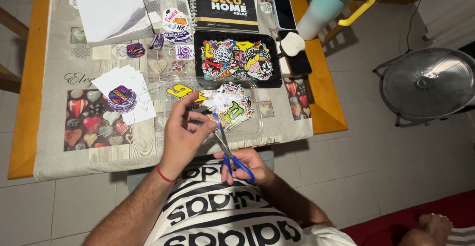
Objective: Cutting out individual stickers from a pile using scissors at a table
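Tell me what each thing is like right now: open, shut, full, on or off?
Scissors: blades open, held by right hand.
Small sticker: pinched in left hand.
Black tray: full of stickers.
Spiral notebook: shut.
Phone: screen dark.
Floor fan: cannot tell.

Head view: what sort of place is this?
Probably a room at home used for craft: a tiled floor, a wooden table under a patterned cloth, a standing fan, trays of stickers.
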